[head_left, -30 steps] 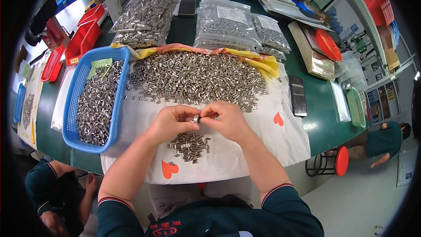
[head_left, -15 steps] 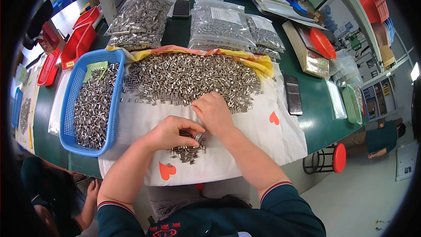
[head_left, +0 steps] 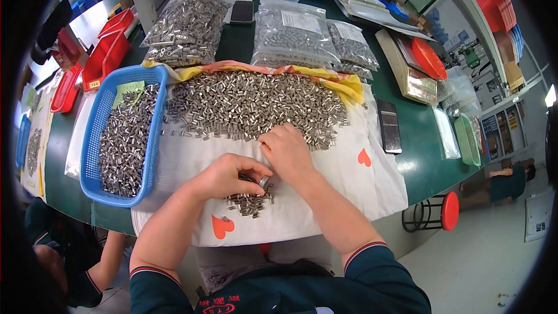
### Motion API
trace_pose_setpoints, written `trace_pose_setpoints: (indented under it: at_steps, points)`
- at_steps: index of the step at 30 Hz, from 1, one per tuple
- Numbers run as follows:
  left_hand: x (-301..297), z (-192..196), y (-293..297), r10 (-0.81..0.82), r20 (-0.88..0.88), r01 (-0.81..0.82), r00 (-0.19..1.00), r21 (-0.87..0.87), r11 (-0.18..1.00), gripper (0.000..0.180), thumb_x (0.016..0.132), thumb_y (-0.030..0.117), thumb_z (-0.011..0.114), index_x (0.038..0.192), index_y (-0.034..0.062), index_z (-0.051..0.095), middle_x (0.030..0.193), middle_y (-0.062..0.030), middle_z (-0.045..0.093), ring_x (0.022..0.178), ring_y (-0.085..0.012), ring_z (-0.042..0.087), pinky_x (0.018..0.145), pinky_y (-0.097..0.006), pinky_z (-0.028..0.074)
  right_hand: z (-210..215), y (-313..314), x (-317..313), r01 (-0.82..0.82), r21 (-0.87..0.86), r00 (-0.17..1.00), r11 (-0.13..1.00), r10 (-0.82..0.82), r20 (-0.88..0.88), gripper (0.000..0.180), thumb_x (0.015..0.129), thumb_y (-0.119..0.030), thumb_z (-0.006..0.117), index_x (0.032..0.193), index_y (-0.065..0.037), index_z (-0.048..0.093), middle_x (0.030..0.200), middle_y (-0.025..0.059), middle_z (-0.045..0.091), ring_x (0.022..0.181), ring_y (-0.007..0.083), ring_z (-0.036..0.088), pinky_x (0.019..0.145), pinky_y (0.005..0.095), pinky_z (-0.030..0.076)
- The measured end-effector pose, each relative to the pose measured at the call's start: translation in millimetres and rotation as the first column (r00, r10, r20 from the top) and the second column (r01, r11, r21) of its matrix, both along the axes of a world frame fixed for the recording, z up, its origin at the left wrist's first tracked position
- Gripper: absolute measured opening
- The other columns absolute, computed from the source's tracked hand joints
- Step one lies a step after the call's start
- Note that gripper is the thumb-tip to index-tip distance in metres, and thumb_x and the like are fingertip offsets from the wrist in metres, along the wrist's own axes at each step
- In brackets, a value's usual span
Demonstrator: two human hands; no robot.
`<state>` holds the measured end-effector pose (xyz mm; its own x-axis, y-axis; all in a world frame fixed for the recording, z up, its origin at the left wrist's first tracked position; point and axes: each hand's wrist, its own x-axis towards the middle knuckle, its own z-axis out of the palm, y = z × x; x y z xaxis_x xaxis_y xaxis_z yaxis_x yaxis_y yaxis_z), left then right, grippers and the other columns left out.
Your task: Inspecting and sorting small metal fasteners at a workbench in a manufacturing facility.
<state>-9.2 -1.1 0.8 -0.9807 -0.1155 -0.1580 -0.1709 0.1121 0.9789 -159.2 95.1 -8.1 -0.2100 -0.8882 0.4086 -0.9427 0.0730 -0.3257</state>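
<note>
A white cloth (head_left: 325, 197) spans frame centre, bearing a broad heap of small metal sleeves (head_left: 250, 104) above and a small sorted pile (head_left: 249, 203) below. Blue basket (head_left: 93, 139) at left. Right hand (head_left: 288, 151), fingers curled together, gathers at the heap's edge; left hand (head_left: 226, 175) pinches one sleeve (head_left: 264, 182) over the pile.

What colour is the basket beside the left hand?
Blue basket, seen best in the head view.

Head camera looks steeply down, close over the green table (head_left: 418, 168).
</note>
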Motion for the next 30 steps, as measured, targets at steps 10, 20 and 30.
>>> trace_pose_setpoints:
  at_steps: [10,20,30]
  points:
    - [-1.3,-9.5,-12.2,0.298,-0.074,-0.239,0.952,0.432,0.870,0.033,0.075,-0.001,0.064,0.106,0.0009,0.056,0.088,-0.0014,0.059,0.077,-0.0050,0.054,0.069,-0.020,0.046,22.1,10.2,-2.9,0.004,0.038,0.616,0.999,-0.032,0.787,0.006,0.075,-0.002,0.061,0.081,-0.003,0.062,0.081,0.0017,0.061,0.077,0.0102,0.055,0.070,0.0235,0.043]
    - [-4.4,-15.5,-13.7,0.377,-0.122,-0.273,0.918,0.497,0.824,0.035,0.075,-0.001,0.064,0.108,-0.0007,0.054,0.090,-0.0036,0.060,0.079,-0.0071,0.057,0.071,-0.021,0.048,13.1,10.7,-1.3,-0.160,-0.030,0.549,0.987,0.114,0.828,0.011,0.074,0.001,0.062,0.085,-0.001,0.061,0.084,0.0030,0.060,0.076,0.0091,0.054,0.070,0.0221,0.043]
    - [-6.2,-9.1,-8.7,0.429,-0.071,-0.381,0.901,0.347,0.857,0.033,0.073,0.001,0.066,0.105,-0.0011,0.057,0.082,-0.0017,0.060,0.073,-0.0051,0.055,0.066,-0.019,0.047,16.0,9.5,10.6,-0.060,-0.131,0.877,0.990,0.114,0.467,0.010,0.067,0.002,0.064,0.076,-0.003,0.061,0.076,0.0067,0.061,0.069,0.0147,0.057,0.062,0.0248,0.046]
